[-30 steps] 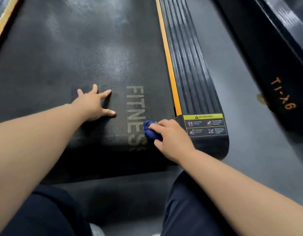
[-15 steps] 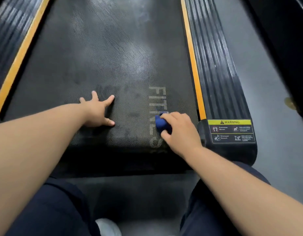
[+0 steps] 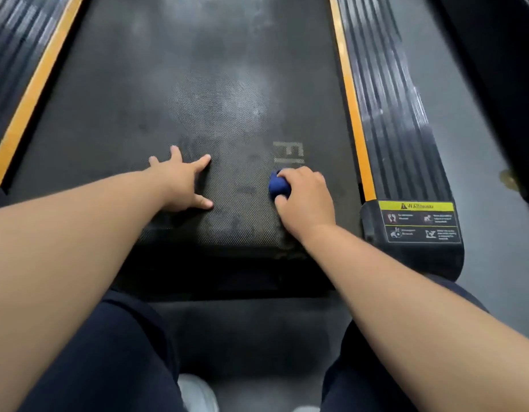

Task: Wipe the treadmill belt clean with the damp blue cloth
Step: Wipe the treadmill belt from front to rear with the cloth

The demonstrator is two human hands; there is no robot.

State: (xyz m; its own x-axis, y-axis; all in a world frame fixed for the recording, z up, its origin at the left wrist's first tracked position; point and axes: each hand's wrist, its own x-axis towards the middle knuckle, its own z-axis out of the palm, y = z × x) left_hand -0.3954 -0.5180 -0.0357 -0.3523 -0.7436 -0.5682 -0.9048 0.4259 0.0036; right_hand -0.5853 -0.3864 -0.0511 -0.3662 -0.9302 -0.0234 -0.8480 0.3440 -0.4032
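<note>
The blue cloth (image 3: 278, 185) is bunched into a small wad on the treadmill belt (image 3: 197, 84), at the belt's near right portion, just below the grey lettering (image 3: 288, 153) printed there. Only its left part shows; the rest is covered by the right hand (image 3: 306, 200).

The right hand lies palm down over the cloth, its fingers (image 3: 290, 173) curled closed around the wad, thumb tucked at the near side. The forearm runs back and to the right toward the camera, wrist low to the belt. The hand covers most of the lettering.

The left hand (image 3: 180, 185) rests flat on the belt, near mid-width, well apart from the cloth. Its fingers (image 3: 203, 160) are spread wide and hold nothing; the thumb points right, toward the cloth hand. The forearm extends straight from the lower left.

The belt surface is dark and textured, with pale dull patches in the centre and farther up. Open belt extends ahead of both hands and to the left of the left hand. The near end of the belt drops off just behind the wrists.

An orange strip (image 3: 351, 99) borders the belt close to the right of the cloth hand, backed by the ribbed right side rail (image 3: 391, 114). A yellow warning label (image 3: 419, 221) sits at that rail's near end. A matching orange strip (image 3: 34, 93) and left side rail (image 3: 10, 49) border the far left. Grey floor (image 3: 480, 144) lies beyond the right rail. The person's dark trouser legs (image 3: 114, 352) fill the lower frame.
</note>
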